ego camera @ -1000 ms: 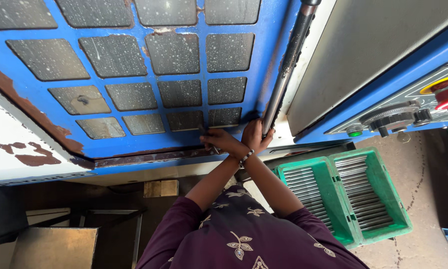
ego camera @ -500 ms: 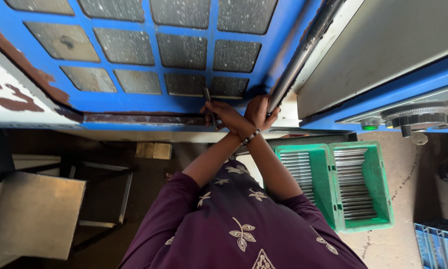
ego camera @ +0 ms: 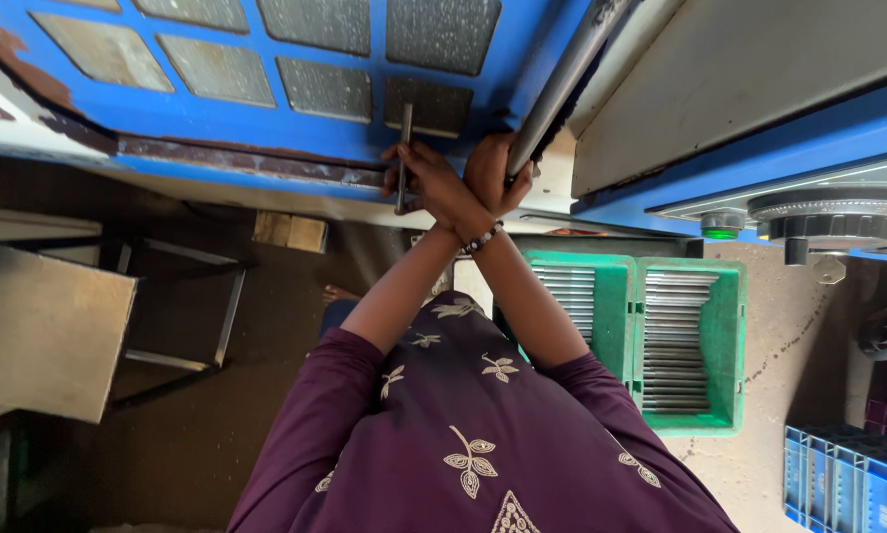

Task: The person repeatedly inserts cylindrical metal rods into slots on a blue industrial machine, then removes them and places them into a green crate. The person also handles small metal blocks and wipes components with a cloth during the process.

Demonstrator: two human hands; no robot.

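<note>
The two arms cross at the wrists in front of a blue machine guard (ego camera: 266,118) with a grid of dusty window panes. Because of the crossing, which hand is which has to be read from the arms: the right hand (ego camera: 434,183), on the arm with the bead bracelet (ego camera: 483,238), lies toward the guard and has its fingers (ego camera: 396,170) closed around a thin dark metal rod (ego camera: 405,138). The rod stands roughly upright against the lower edge of the guard, its top end over one of the panes.

The left hand (ego camera: 495,173) sits just beside the right one, on the side away from the guard's panes, fingers wrapped around the lower end of a thick grey steel bar (ego camera: 562,84) that runs slantwise along the guard's edge.

Below the guard, past the purple patterned sleeves (ego camera: 443,434), two green crates (ego camera: 626,341) stand side by side on the floor, filled with rows of grey metal pieces. Blue crates (ego camera: 843,479) are farther off from the guard, and a metal stool frame (ego camera: 182,326) stands beneath it on the opposite side.
</note>
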